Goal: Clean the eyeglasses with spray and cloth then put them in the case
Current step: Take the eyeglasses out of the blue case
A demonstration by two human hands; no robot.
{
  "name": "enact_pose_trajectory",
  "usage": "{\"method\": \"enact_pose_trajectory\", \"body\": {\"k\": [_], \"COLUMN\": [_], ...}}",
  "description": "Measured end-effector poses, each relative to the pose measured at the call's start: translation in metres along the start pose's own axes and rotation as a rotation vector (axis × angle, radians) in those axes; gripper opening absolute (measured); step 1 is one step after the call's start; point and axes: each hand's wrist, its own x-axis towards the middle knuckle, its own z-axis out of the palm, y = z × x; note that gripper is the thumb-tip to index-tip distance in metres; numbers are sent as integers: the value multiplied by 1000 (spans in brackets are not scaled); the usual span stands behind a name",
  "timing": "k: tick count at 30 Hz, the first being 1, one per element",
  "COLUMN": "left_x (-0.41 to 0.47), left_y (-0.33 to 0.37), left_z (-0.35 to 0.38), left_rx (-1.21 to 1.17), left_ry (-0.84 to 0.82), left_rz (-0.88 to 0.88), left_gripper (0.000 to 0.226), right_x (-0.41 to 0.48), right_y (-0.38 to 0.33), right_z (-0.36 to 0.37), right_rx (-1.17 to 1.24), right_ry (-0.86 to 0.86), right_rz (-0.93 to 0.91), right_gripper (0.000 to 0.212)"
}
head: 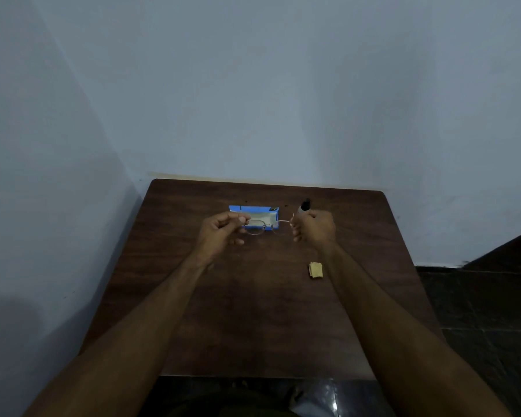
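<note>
While the glasses (263, 228) hang above the open blue case (253, 216) at the far middle of the counter (253, 311), left hand (223, 231) and right hand (315, 231) fingers are pinched on their ends. Cleaning looks unfinished or just ended; casing remains. The cloth (315, 269) lies near right, the spray (303, 208) behind, with open room nearer.

A dark wooden surface (253, 311) stood against a pale blue wall (283, 85); dark floor tiles (478, 311) lay to the right.
</note>
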Motion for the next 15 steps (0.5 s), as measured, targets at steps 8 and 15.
{"method": "enact_pose_trajectory", "body": {"k": [8,15], "left_x": [-1,4], "left_y": [10,4], "left_z": [8,18], "left_rx": [-126,-111], "left_ry": [-47,-44], "left_rz": [26,15], "left_gripper": [16,22], "right_x": [11,16], "right_y": [-12,-6], "right_z": [-13,-22], "right_rx": [166,240], "right_ry": [-19,-8], "right_rz": [197,240], "right_gripper": [7,9]}}
